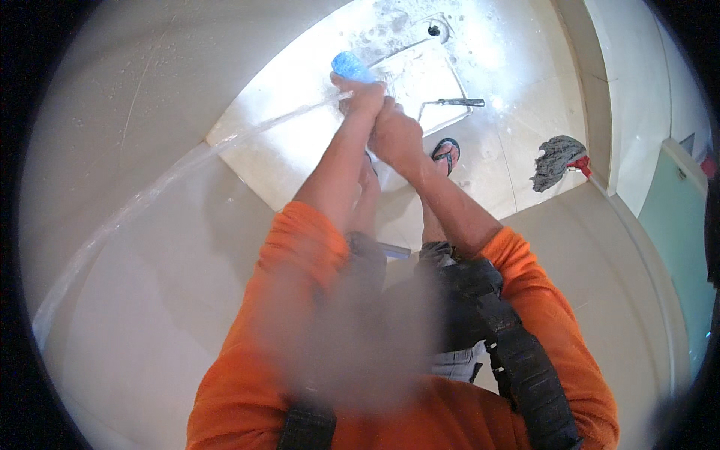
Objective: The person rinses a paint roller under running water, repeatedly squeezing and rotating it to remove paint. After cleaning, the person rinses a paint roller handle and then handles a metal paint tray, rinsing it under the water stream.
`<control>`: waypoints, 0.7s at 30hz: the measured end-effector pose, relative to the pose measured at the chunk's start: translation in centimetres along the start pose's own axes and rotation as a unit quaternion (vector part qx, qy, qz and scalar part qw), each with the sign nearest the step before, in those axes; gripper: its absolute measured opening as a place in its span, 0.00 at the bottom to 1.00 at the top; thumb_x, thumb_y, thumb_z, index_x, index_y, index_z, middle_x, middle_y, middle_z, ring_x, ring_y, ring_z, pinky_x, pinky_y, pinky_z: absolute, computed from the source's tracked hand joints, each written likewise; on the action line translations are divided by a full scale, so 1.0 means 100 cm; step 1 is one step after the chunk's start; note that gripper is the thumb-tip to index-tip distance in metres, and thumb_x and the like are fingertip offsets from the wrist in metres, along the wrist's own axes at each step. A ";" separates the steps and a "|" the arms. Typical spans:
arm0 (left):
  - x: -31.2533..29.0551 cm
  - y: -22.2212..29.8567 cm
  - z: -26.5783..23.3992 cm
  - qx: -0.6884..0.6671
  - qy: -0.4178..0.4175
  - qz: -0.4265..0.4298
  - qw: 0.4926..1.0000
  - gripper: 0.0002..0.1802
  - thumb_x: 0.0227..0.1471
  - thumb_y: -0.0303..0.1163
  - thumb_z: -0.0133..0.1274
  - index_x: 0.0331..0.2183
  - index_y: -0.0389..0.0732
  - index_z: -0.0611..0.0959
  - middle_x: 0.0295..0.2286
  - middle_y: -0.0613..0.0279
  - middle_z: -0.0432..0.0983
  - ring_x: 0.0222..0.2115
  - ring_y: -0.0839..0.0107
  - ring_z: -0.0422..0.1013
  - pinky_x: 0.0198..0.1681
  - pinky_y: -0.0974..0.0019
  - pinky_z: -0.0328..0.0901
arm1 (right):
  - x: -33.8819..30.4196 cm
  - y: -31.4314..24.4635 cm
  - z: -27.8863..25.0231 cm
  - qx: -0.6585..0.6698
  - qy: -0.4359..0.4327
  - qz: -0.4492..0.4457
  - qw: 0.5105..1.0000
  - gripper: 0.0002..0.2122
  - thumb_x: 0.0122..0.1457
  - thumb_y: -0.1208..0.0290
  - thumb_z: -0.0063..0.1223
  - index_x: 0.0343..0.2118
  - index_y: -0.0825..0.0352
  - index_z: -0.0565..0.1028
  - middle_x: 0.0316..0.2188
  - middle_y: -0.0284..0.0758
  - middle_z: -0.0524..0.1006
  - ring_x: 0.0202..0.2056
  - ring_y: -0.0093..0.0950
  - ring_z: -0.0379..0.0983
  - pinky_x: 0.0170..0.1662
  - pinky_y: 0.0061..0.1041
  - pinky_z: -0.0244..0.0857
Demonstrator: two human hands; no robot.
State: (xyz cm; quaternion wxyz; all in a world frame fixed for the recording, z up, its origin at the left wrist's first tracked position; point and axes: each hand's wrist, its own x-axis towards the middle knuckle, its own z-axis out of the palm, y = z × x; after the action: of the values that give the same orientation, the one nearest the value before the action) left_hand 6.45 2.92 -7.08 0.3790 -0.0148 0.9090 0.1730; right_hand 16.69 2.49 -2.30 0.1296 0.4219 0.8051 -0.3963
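Blue sponge, maybe a cloth [351, 66], is sitting upper centre of the frame; the left hand [363, 97] is gripping its near end. Right hand [399, 141] is resting against the left; cannot tell whether it is clasping anything. Clear streak [214, 148], water or hose, is reaching from lower left. Slick fingers could drop the sponge; shiny floor [517, 97], if wet, could skid the sandal [447, 152].

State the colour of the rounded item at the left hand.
Bright blue item, best seen in the head view.
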 end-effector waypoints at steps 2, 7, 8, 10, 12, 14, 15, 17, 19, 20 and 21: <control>0.032 -0.021 -0.020 -0.046 -0.102 0.006 0.994 0.46 0.46 0.40 0.65 0.60 0.31 0.63 0.48 0.41 0.74 0.49 0.54 0.72 0.55 0.60 0.65 | -0.009 -0.024 -0.016 0.056 -0.049 0.028 0.997 0.25 0.51 0.66 0.58 0.46 0.80 0.67 0.32 0.54 0.79 0.35 0.47 0.79 0.39 0.43 0.72; 0.044 -0.008 -0.041 -0.353 -0.278 -0.085 0.889 0.11 0.56 0.33 0.56 0.36 0.35 0.82 0.30 0.54 0.79 0.31 0.64 0.76 0.38 0.64 0.72 | -0.005 -0.019 -0.031 0.277 -0.110 0.084 0.951 0.26 0.49 0.65 0.59 0.45 0.80 0.68 0.31 0.50 0.78 0.32 0.43 0.79 0.36 0.39 0.73; 0.046 -0.009 -0.044 -0.405 -0.283 -0.093 0.864 0.11 0.55 0.34 0.57 0.36 0.37 0.82 0.29 0.55 0.79 0.29 0.64 0.75 0.36 0.63 0.72 | -0.005 -0.015 -0.025 0.335 -0.136 0.090 0.928 0.25 0.49 0.65 0.59 0.45 0.79 0.68 0.30 0.48 0.78 0.30 0.40 0.78 0.34 0.37 0.73; 0.041 -0.006 -0.048 -0.468 -0.298 -0.091 0.827 0.17 0.51 0.39 0.59 0.37 0.35 0.80 0.28 0.54 0.78 0.27 0.62 0.75 0.33 0.59 0.72 | -0.009 -0.012 -0.029 0.468 -0.173 0.119 0.859 0.24 0.50 0.65 0.59 0.45 0.77 0.69 0.30 0.44 0.78 0.29 0.33 0.77 0.31 0.32 0.72; 0.039 -0.006 -0.048 -0.544 -0.299 -0.068 0.781 0.21 0.50 0.42 0.60 0.39 0.35 0.78 0.28 0.53 0.77 0.26 0.60 0.75 0.32 0.57 0.72 | -0.024 -0.014 -0.035 0.611 -0.198 0.153 0.751 0.21 0.52 0.65 0.59 0.45 0.74 0.71 0.30 0.39 0.78 0.30 0.27 0.76 0.29 0.27 0.70; 0.038 -0.012 -0.041 -0.629 -0.284 -0.024 0.724 0.23 0.51 0.44 0.59 0.42 0.36 0.76 0.28 0.53 0.77 0.26 0.59 0.74 0.32 0.55 0.72 | -0.032 -0.001 -0.030 0.786 -0.285 0.134 0.532 0.19 0.54 0.64 0.60 0.44 0.71 0.72 0.31 0.38 0.77 0.29 0.25 0.75 0.27 0.24 0.69; 0.034 -0.008 -0.039 -0.624 -0.299 -0.031 0.722 0.21 0.52 0.43 0.59 0.40 0.37 0.76 0.27 0.54 0.76 0.26 0.60 0.74 0.32 0.55 0.72 | -0.036 0.011 -0.025 0.849 -0.318 0.122 0.404 0.18 0.55 0.64 0.61 0.44 0.69 0.72 0.32 0.37 0.77 0.29 0.24 0.75 0.26 0.23 0.69; 0.026 0.005 -0.040 -0.614 -0.328 -0.039 0.717 0.16 0.53 0.42 0.58 0.37 0.41 0.76 0.26 0.56 0.74 0.26 0.61 0.73 0.32 0.56 0.71 | -0.034 0.039 -0.011 0.782 -0.310 0.140 0.522 0.20 0.57 0.63 0.60 0.49 0.68 0.70 0.36 0.37 0.76 0.33 0.26 0.75 0.29 0.23 0.70; 0.032 0.011 -0.041 -0.595 -0.285 -0.025 0.751 0.15 0.54 0.40 0.56 0.38 0.40 0.76 0.28 0.57 0.74 0.28 0.61 0.74 0.34 0.56 0.71 | -0.031 0.061 0.001 0.724 -0.227 0.177 0.627 0.23 0.59 0.59 0.60 0.52 0.67 0.68 0.40 0.38 0.76 0.38 0.29 0.75 0.34 0.26 0.72; 0.034 0.012 -0.043 -0.584 -0.261 -0.018 0.768 0.14 0.54 0.39 0.55 0.39 0.40 0.77 0.29 0.57 0.74 0.28 0.61 0.74 0.35 0.56 0.71 | -0.024 0.069 0.007 0.697 -0.152 0.202 0.671 0.25 0.59 0.57 0.60 0.53 0.68 0.68 0.42 0.39 0.76 0.41 0.30 0.75 0.38 0.28 0.73; 0.034 0.013 -0.041 -0.585 -0.206 -0.004 0.785 0.15 0.54 0.38 0.55 0.40 0.40 0.77 0.29 0.57 0.75 0.30 0.62 0.74 0.36 0.57 0.71 | -0.018 0.077 0.012 0.663 -0.072 0.227 0.709 0.26 0.60 0.55 0.59 0.54 0.68 0.68 0.44 0.41 0.76 0.44 0.32 0.75 0.42 0.30 0.74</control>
State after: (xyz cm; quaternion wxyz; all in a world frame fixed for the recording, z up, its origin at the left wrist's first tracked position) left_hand 1.06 3.14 -6.38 0.4766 -0.2010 0.5340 0.6688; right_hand 23.66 3.07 -6.19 -0.0401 0.5392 0.2031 -0.8163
